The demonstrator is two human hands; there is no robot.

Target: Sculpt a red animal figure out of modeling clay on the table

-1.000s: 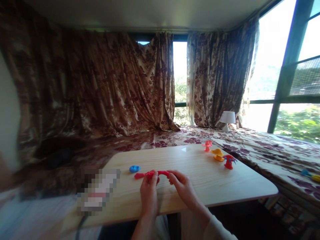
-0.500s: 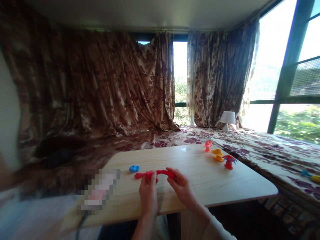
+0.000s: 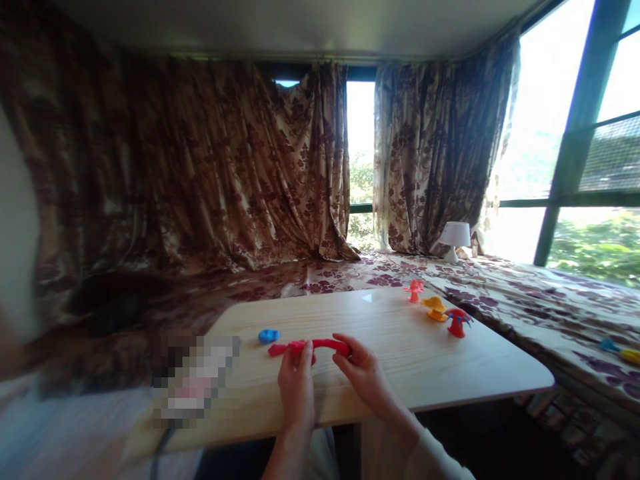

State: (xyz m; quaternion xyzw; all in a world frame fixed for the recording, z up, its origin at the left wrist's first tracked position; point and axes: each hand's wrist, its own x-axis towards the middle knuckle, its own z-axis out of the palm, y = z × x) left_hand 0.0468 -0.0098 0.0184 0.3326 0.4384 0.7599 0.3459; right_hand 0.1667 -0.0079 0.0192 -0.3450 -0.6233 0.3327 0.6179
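Note:
A long red piece of modelling clay [image 3: 327, 344] is held between both hands just above the near part of the table. My left hand [image 3: 297, 383] is closed around its thick, lumpy middle, with the thumb pressed on top. Past the left fingers a tapered end sticks out to the left. Between the hands the clay arches as a smooth, thinner strand. The right end sits in a pinch of my right hand [image 3: 363, 373], thumb below and fingers above. A rounded blue clay lump [image 3: 269, 337] lies on the table beyond the left end.
Along the right far side of the table [image 3: 480, 377] stand a pink figure [image 3: 414, 291], a yellow mushroom-like figure [image 3: 435, 309] and a red one with blue bits [image 3: 457, 323]. A pixelated object [image 3: 197, 380] with a cable lies left. Behind, a white lamp [image 3: 455, 240] stands on patterned cloth.
My right fingers have shifted slightly along the strand, and more of its right end shows now. My left hand keeps its hold in nearly the same place.

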